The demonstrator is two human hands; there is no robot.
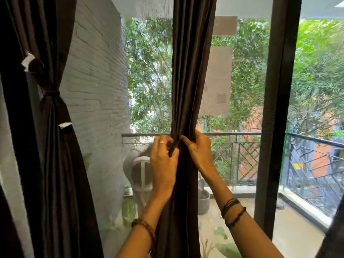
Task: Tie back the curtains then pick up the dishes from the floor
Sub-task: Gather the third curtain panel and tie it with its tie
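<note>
A dark brown curtain [191,71] hangs bunched in the middle of the window. My left hand [163,161] and my right hand [199,149] grip it together at railing height, fingers curled round the gathered folds and a thin dark band. At the far left a second dark curtain [55,146] hangs tied back with a knotted band [51,93]. No dishes are in view.
A dark door frame post [273,108] stands right of the middle curtain. Behind the mesh screen lie a balcony with a metal railing [242,135], a white round stand [141,174], a grey pot [203,202] and a grey brick wall [96,81].
</note>
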